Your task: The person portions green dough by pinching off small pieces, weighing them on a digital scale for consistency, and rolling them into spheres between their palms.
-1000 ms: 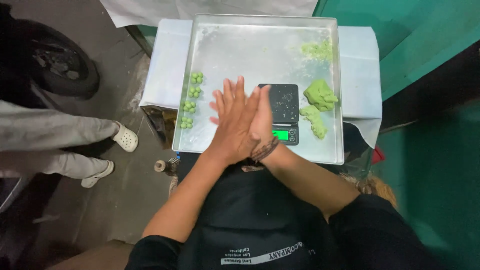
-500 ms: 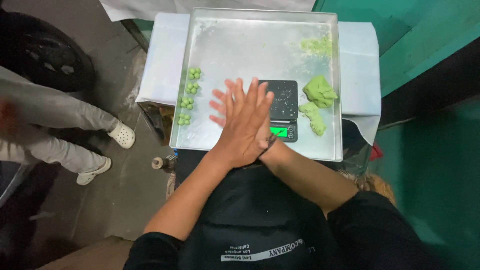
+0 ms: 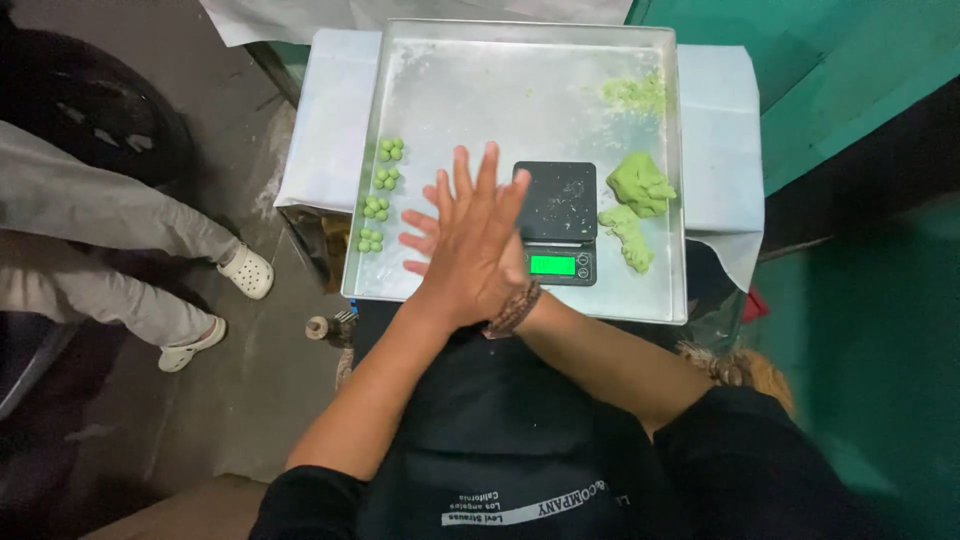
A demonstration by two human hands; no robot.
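- Left hand (image 3: 470, 245) lies flat over right hand (image 3: 425, 240), palms pressed together, fingers straight and slightly fanned; whatever sits between the palms is hidden, so cannot tell what they hold.
- Versus half a second ago: the top hand sits further forward across the lower one, and the lower fingertips show out to the left.
- Beaded bracelet (image 3: 513, 310) on the right wrist, dark, round beads.
- Hands hover over the near-left part of the tray (image 3: 470, 90): square, metal, dull sheen, smeared.
- Scale (image 3: 557, 222) just right of the hands: black, flat, rectangular, green lit display.
- Dough (image 3: 638, 185) right of the scale: green, soft, lumpy; a second long piece (image 3: 630, 238) below it.
- Balls (image 3: 380, 195): small, green, smooth, in clusters down the tray's left edge.
- Crumbs (image 3: 635, 95), pale green, far right corner.
- Cloth (image 3: 330, 120) under the tray, white.
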